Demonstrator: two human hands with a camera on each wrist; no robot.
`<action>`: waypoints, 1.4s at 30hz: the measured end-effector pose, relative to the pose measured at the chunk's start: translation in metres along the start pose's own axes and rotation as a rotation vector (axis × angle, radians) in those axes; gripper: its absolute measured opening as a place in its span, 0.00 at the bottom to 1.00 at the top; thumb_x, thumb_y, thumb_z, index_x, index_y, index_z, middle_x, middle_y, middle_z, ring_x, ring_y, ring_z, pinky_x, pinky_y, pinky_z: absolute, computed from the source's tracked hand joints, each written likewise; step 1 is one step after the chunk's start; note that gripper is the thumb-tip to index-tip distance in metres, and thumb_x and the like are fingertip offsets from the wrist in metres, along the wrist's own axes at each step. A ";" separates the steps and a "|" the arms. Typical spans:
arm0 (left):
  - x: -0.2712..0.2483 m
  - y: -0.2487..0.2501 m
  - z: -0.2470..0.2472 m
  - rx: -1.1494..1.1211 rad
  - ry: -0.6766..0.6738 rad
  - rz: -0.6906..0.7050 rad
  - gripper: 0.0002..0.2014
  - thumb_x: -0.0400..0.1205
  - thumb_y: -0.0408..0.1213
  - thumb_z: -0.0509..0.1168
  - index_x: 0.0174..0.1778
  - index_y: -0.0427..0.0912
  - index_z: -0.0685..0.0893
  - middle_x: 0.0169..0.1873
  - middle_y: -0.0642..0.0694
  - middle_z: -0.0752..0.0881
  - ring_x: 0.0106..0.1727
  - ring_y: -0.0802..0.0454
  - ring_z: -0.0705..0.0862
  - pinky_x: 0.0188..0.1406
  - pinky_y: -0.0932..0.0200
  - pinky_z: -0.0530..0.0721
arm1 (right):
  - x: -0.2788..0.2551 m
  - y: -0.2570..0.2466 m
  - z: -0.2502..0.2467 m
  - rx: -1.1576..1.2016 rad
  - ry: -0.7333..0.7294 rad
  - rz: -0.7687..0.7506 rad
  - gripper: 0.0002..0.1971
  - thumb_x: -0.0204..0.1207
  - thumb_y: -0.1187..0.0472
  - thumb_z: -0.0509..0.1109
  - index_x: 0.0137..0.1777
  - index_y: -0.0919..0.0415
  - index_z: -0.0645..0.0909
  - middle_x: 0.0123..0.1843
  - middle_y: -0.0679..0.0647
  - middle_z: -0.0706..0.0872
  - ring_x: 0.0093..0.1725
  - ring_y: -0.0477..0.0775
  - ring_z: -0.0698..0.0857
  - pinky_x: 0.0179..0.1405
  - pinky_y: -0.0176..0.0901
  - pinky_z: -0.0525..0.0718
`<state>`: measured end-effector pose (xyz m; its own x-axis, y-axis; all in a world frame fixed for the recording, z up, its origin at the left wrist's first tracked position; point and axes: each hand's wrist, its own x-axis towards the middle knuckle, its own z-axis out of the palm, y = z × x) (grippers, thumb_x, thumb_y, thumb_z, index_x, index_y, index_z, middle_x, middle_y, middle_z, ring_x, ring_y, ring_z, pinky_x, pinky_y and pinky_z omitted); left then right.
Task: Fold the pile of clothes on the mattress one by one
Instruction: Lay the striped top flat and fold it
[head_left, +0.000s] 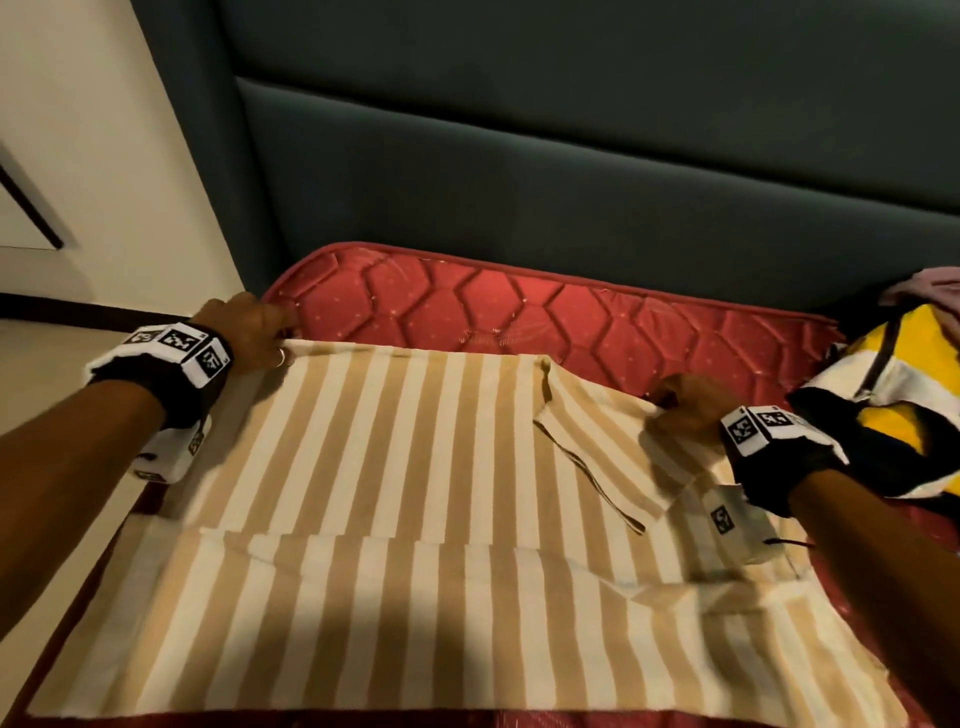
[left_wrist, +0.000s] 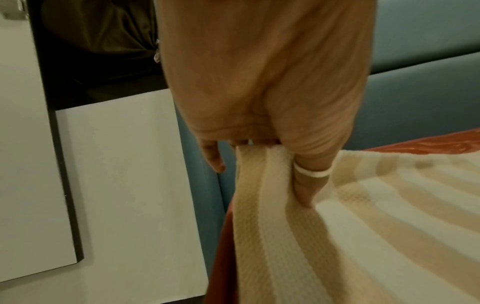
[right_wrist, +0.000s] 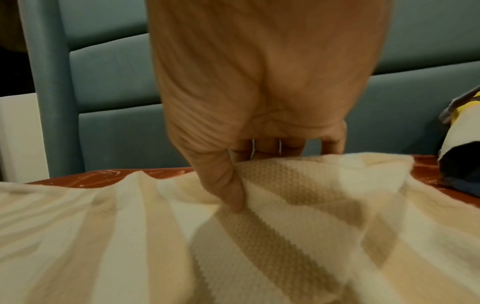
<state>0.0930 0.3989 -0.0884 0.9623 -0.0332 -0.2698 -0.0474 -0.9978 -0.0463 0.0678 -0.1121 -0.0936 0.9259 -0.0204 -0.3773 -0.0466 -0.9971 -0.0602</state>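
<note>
A beige and white striped shirt (head_left: 395, 493) lies spread over the red mattress (head_left: 519, 312), its far part folded toward me. My left hand (head_left: 249, 332) pinches the shirt's far left corner between thumb and fingers; the left wrist view shows the striped shirt (left_wrist: 285, 236) bunched under my ringed thumb, in my left hand (left_wrist: 259, 123). My right hand (head_left: 680, 405) grips the far right edge, next to a sleeve folded inward. In the right wrist view my right hand (right_wrist: 249, 156) has its thumb pressed on the striped shirt (right_wrist: 259, 236) with fingers curled behind the edge.
A pile of clothes (head_left: 893, 405), yellow, white and black with something pink behind, sits on the mattress at the right. A teal padded headboard (head_left: 571, 171) rises behind. The mattress's left edge drops beside a cream wall (head_left: 104, 156).
</note>
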 end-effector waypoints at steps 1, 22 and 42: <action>-0.009 -0.001 -0.004 -0.006 0.015 0.004 0.09 0.80 0.43 0.70 0.54 0.53 0.79 0.48 0.42 0.81 0.61 0.37 0.79 0.55 0.48 0.77 | -0.006 0.001 -0.002 -0.008 0.023 0.007 0.10 0.74 0.60 0.77 0.41 0.49 0.77 0.50 0.54 0.84 0.49 0.57 0.81 0.48 0.44 0.77; -0.195 0.000 0.031 0.087 0.074 -0.019 0.22 0.86 0.49 0.60 0.77 0.52 0.71 0.73 0.47 0.73 0.73 0.45 0.74 0.63 0.49 0.79 | -0.180 -0.026 0.032 0.056 0.183 0.029 0.16 0.80 0.56 0.68 0.67 0.53 0.79 0.72 0.58 0.75 0.75 0.64 0.73 0.68 0.54 0.73; -0.180 0.148 0.094 -0.124 -0.296 0.119 0.27 0.89 0.56 0.35 0.83 0.70 0.34 0.83 0.59 0.27 0.85 0.42 0.28 0.81 0.27 0.34 | -0.181 -0.155 0.143 0.063 -0.056 -0.182 0.33 0.85 0.34 0.37 0.87 0.41 0.35 0.87 0.51 0.28 0.85 0.59 0.26 0.80 0.69 0.28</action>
<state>-0.1127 0.2630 -0.1367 0.8315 -0.1500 -0.5349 -0.1044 -0.9879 0.1147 -0.1468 0.0571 -0.1484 0.8991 0.1652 -0.4053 0.0942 -0.9774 -0.1894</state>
